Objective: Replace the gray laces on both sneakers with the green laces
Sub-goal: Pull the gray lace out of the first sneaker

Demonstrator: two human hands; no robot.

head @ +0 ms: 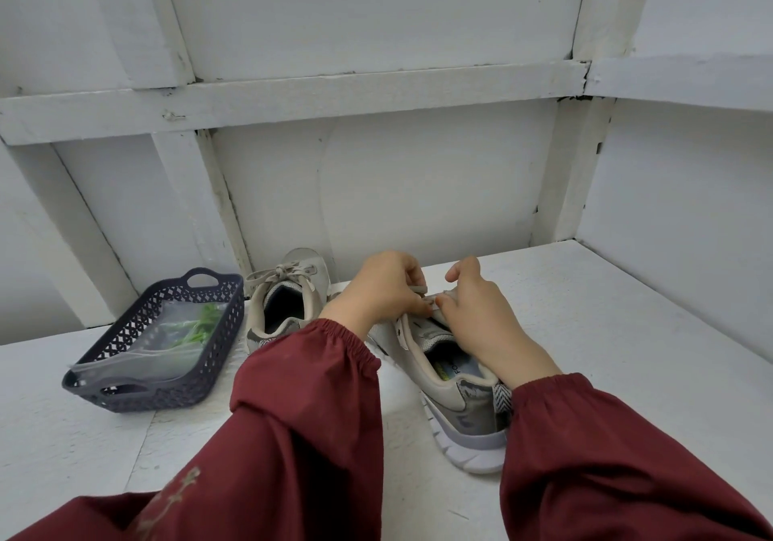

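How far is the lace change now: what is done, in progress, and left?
Done: nothing finished yet. In hand: left hand and right hand pinch the gray lace on the near sneaker, apparently undoing it. Left: the far sneaker is tied in gray; the green laces lie bagged in the basket.

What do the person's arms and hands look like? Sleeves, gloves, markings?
Left hand and right hand are bare: no gloves, rings or watch in view. Left sleeve and right sleeve are long, loose, dark red, each gathered into an elastic cuff at the wrist. Tan embroidery marks the left sleeve low in frame.
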